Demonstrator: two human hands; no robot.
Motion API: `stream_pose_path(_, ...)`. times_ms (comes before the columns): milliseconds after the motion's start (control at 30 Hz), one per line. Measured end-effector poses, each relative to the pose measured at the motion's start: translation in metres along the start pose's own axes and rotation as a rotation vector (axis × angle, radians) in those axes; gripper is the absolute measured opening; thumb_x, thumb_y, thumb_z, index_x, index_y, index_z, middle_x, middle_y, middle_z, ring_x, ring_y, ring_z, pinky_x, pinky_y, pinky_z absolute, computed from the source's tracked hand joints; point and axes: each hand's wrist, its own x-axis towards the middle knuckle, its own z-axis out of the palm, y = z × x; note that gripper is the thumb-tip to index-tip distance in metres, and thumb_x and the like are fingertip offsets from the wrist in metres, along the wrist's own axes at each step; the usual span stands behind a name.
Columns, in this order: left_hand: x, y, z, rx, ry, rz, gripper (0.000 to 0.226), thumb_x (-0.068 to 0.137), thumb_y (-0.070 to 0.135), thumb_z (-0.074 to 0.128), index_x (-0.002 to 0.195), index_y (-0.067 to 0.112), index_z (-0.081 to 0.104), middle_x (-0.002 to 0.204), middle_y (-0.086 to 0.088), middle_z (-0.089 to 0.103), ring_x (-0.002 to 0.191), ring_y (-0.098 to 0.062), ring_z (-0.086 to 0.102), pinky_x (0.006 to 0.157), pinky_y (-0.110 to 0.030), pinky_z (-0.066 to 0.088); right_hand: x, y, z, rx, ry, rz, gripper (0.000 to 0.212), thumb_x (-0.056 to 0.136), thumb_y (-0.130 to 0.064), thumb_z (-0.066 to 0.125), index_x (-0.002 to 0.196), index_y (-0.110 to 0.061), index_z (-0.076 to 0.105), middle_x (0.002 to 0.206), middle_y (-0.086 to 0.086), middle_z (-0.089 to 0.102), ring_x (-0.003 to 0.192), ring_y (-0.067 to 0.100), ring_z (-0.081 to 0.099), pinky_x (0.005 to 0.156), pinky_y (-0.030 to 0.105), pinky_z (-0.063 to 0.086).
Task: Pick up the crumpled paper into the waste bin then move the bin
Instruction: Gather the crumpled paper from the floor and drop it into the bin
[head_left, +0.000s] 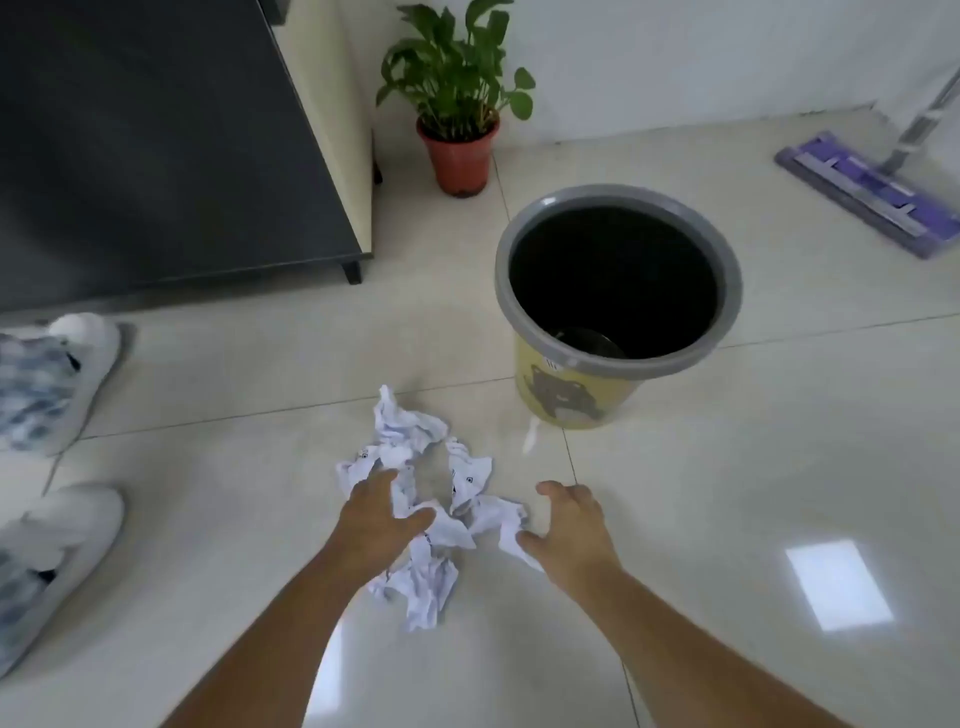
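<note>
Bystanders on the tiled floor (208, 374)
Potted plant (457, 98) at twelve, purple mop (867, 192) at two, dark cabinet (156, 140) at ten, white shoes (62, 374) at nine.

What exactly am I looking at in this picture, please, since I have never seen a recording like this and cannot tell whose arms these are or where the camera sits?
There is no machine here. The camera is worn on a person's head and looks down, so the two bare arms reaching in from the bottom are that person's own. The left hand and right hand are open, fingers spread on either side of the crumpled paper, which lies on the tiled floor; nothing is lifted yet. Just beyond stands the waste bin, yellow with a grey rim. Farther back are a potted plant, a purple flat mop and a dark cabinet. At the left edge are two white shoes.
</note>
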Motion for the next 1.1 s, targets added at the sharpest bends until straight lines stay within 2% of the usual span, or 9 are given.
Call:
stream_pose_path(167, -0.005, -0.013, 0.015, 0.352, -0.035, 0.059, 0.094, 0.057, 0.064, 0.064, 0.14, 0.023, 0.044, 0.125, -0.006, 0.047, 0.124, -0.026, 0.046, 0.105, -0.034, 0.036, 0.008, 0.005, 0.013, -0.141, -0.072, -0.011, 0.074, 0.079, -0.026, 0.071, 0.143, -0.029, 0.035, 0.141, 0.005, 0.031, 0.133, 0.024, 0.031, 0.094, 0.037, 0.05)
stream_pose_path(267, -0.004, -0.026, 0.03, 0.427, -0.075, 0.087, 0.088, 0.063, 0.052, 0.077, 0.138, 0.03, 0.04, 0.125, -0.004, 0.037, 0.123, -0.027, 0.038, 0.099, -0.036, 0.044, 0.018, 0.001, 0.029, -0.219, -0.12, -0.046, 0.084, 0.079, -0.025, 0.074, 0.148, -0.033, 0.026, 0.141, 0.005, 0.026, 0.131, 0.024, 0.033, 0.089, 0.034, 0.052)
stream_pose_path(433, 0.0, -0.038, 0.052, 0.66, -0.218, 0.111, 0.13, 0.055, 0.048, 0.087, 0.154, 0.045, 0.003, 0.158, -0.009, -0.001, 0.138, -0.04, 0.03, 0.1, -0.042, 0.05, 0.029, -0.002, 0.052, -0.287, -0.186, -0.088, 0.1, 0.079, -0.019, 0.075, 0.152, -0.039, 0.009, 0.143, 0.007, 0.023, 0.125, 0.023, 0.038, 0.089, 0.034, 0.051)
stream_pose_path(567, 0.007, -0.047, 0.062, 0.812, -0.152, 0.165, 0.118, 0.067, 0.033, 0.083, 0.152, 0.045, 0.003, 0.153, -0.009, 0.011, 0.122, -0.032, 0.044, 0.089, -0.03, 0.054, 0.031, 0.001, 0.064, -0.332, -0.161, -0.131, 0.086, 0.079, -0.009, 0.07, 0.145, -0.038, 0.023, 0.135, 0.006, 0.028, 0.117, 0.022, 0.047, 0.087, 0.032, 0.053)
stream_pose_path(667, 0.012, -0.054, 0.071, 0.733, -0.076, 0.211, 0.077, 0.082, 0.022, 0.069, 0.143, 0.042, 0.029, 0.137, -0.005, 0.03, 0.105, -0.023, 0.053, 0.086, -0.027, 0.054, 0.034, 0.001, 0.071, -0.287, -0.156, -0.121, 0.067, 0.081, 0.001, 0.062, 0.135, -0.032, 0.038, 0.13, 0.004, 0.033, 0.113, 0.023, 0.052, 0.084, 0.034, 0.052)
stream_pose_path(767, 0.015, -0.056, 0.075, 0.568, -0.055, 0.226, 0.046, 0.087, 0.035, 0.059, 0.131, 0.038, 0.046, 0.122, -0.002, 0.042, 0.094, -0.021, 0.062, 0.081, -0.025, 0.052, 0.037, 0.002, 0.071, -0.215, -0.192, -0.065, 0.053, 0.081, -0.001, 0.061, 0.127, -0.023, 0.049, 0.125, 0.006, 0.043, 0.106, 0.025, 0.058, 0.082, 0.035, 0.052)
stream_pose_path(833, 0.014, -0.054, 0.074, 0.516, -0.059, 0.229, 0.04, 0.087, 0.044, 0.05, 0.125, 0.032, 0.05, 0.115, -0.002, 0.045, 0.095, -0.023, 0.064, 0.077, -0.023, 0.049, 0.037, 0.004, 0.067, -0.045, -0.179, 0.004, 0.041, 0.083, -0.002, 0.052, 0.12, -0.018, 0.055, 0.115, 0.007, 0.048, 0.089, 0.024, 0.067, 0.071, 0.033, 0.054)
stream_pose_path(900, 0.014, -0.051, 0.068, 0.426, -0.03, 0.194, 0.032, 0.085, 0.033, 0.06, 0.115, 0.025, 0.055, 0.107, -0.002, 0.043, 0.091, -0.025, 0.065, 0.07, -0.024, 0.047, 0.038, 0.009, 0.062, 0.12, -0.107, 0.065, 0.027, 0.086, -0.004, 0.047, 0.108, -0.013, 0.059, 0.1, 0.006, 0.053, 0.069, 0.021, 0.07, 0.061, 0.03, 0.056)
stream_pose_path(1100, 0.015, -0.035, 0.051, 0.188, 0.06, 0.151, 0.037, 0.073, 0.018, 0.072, 0.107, 0.022, 0.058, 0.098, -0.002, 0.05, 0.088, -0.022, 0.056, 0.069, -0.029, 0.047, 0.036, 0.01, 0.037, 0.238, 0.02, 0.063, 0.023, 0.082, -0.011, 0.053, 0.102, -0.015, 0.064, 0.098, 0.009, 0.066, 0.074, 0.023, 0.071, 0.068, 0.037, 0.058)
